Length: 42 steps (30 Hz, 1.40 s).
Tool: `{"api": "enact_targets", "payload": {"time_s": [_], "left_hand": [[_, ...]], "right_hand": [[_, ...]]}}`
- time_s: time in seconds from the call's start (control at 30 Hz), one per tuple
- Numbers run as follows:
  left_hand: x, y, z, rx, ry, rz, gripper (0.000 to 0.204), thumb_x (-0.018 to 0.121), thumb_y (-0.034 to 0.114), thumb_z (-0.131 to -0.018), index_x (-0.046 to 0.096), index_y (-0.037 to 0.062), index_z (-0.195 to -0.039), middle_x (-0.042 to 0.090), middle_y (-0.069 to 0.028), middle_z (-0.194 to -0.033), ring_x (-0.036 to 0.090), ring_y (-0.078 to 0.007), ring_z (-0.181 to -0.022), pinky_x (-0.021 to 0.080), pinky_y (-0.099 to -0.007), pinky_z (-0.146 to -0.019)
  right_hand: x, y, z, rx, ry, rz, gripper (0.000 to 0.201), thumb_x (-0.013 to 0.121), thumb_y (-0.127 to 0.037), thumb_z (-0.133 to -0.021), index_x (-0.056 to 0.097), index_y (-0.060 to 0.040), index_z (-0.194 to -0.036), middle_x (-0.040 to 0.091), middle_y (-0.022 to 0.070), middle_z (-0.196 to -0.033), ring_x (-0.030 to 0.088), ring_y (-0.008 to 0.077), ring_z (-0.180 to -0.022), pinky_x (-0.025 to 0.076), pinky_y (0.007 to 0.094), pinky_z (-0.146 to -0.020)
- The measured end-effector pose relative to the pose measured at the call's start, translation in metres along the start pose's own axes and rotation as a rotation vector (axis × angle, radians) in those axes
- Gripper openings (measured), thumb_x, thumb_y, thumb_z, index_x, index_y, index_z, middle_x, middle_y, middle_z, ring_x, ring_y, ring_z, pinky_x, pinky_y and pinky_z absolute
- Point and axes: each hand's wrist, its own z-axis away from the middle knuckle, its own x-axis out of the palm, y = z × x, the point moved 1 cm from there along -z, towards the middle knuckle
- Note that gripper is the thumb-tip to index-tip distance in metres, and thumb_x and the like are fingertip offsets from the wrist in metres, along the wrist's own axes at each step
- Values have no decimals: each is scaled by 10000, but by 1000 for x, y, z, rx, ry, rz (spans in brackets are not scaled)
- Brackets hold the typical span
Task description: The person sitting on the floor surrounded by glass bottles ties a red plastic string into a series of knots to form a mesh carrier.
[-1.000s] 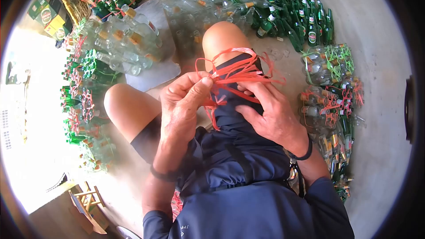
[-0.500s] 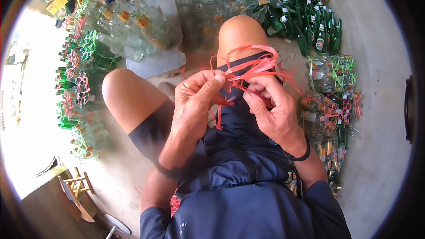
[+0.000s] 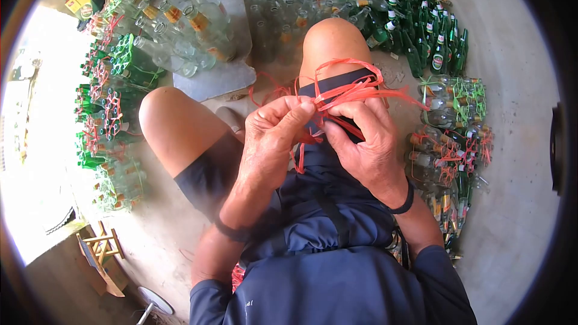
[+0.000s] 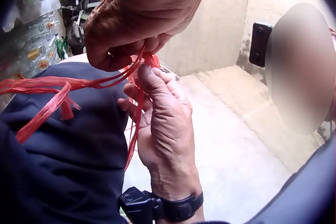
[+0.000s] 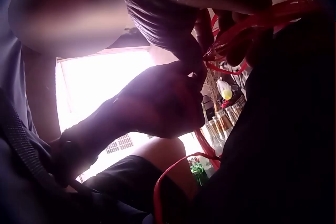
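A bunch of red plastic twine [image 3: 349, 92] spreads over the raised knee in loops and loose ends. My left hand [image 3: 271, 135] pinches its gathered part between thumb and forefinger. Close beside it, my right hand [image 3: 368, 147] pinches strands of the same twine with thumb and bent forefinger, its fingertips nearly meeting the left ones. In the left wrist view the left hand [image 4: 152, 14] is above and the right hand [image 4: 170, 119] below, with red strands [image 4: 63, 83] trailing leftward. Fingers partly hide where the strands cross. The right wrist view is dark, with twine [image 5: 247, 29] by the fingers.
Clear bottles [image 3: 180, 30] lie on a grey board [image 3: 220, 81] at front left. Green bottles [image 3: 415, 24] pile up at front right. Bundles tied with green and red twine [image 3: 454, 99] line both sides. A small wooden stool [image 3: 102, 253] is at lower left.
My right hand's thumb and fingers have come in toward the left fingertips and now pinch the twine beside them. The left hand keeps its pinch. The head view has shifted a little.
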Motion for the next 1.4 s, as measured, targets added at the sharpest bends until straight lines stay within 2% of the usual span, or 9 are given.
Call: {"api": "enact_targets", "payload": {"time_s": [0.2,0.27,0.47,0.7,0.8,0.97,1.07,1.3,1.4], "left_hand": [[-5,1,2,-8,-33,-29,245,673,263,-1031,747,38,-966,639,40,-768,526,-30,-661,534,-279,-657],[-6,1,1,-25,-28,-24,247,671,264,-1033,748,38,-970,625,44,-755,518,-28,-658,531,-279,-654],[-3,1,2,-7,-5,-25,250,665,262,-1038,757,31,-1003,714,-2,-847,590,-48,-686,558,-292,-685],[-7,1,2,-6,0,-21,254,670,253,-1036,766,19,-1048,745,-25,-913,652,-70,-794,589,-300,-714],[-6,4,5,10,43,-73,250,668,247,-1037,767,19,-1064,756,-32,-937,664,-74,-827,592,-296,-714],[-10,5,5,35,45,-87,247,667,241,-1036,763,20,-1089,768,-39,-970,677,-77,-852,588,-285,-720],[-12,5,6,31,49,-113,246,668,238,-1036,760,18,-1097,770,-45,-989,677,-78,-853,582,-275,-726],[-19,5,8,56,53,-125,234,685,231,-1027,758,13,-1076,750,-22,-966,659,-72,-850,558,-267,-751],[-19,9,11,59,52,-178,233,696,229,-1019,754,7,-1057,736,-6,-940,643,-67,-843,537,-257,-761]], "right_hand": [[2,3,4,-1,13,-76,189,735,82,-815,678,-11,-970,676,129,-990,689,305,-879,555,377,-762],[0,3,5,43,-8,-85,157,726,74,-828,683,-13,-952,680,117,-958,676,277,-845,546,356,-747],[-3,0,6,55,14,-67,102,727,52,-841,684,-11,-909,674,85,-848,644,227,-788,527,330,-721],[-5,0,9,131,65,-97,80,730,38,-846,689,-17,-888,676,62,-838,623,187,-766,512,309,-727],[-7,5,12,160,47,-156,79,727,35,-856,686,-13,-904,662,55,-853,616,167,-771,505,303,-736],[-6,13,22,346,53,-577,54,673,49,-930,652,14,-965,606,31,-961,572,82,-829,481,242,-755],[-10,18,21,312,27,-599,46,652,55,-946,640,21,-976,593,26,-985,558,63,-840,475,223,-758],[-17,23,25,401,72,-608,22,637,29,-965,647,12,-974,654,40,-942,621,83,-820,520,246,-761],[-20,24,23,440,145,-651,27,627,-17,-986,642,6,-986,686,64,-913,681,130,-815,577,286,-785]]}}
